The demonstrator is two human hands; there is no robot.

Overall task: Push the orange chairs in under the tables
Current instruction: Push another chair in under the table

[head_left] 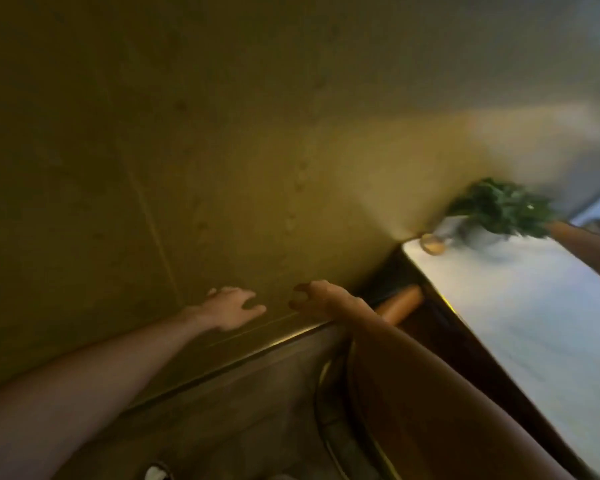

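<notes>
A yellowish wall [222,133] fills the upper and left frame, blurred; at the right edge a white-topped desk [534,323] runs to the lower right; an orange chair [400,303] shows at centre right, tucked beside the desk's dark edge; a green plant [499,207] stands at the desk's far end; the left hand [231,306] is spread, empty; the right hand [317,297] hangs with fingers curled, holding nothing; a small glass [432,243] sits near the plant.
</notes>
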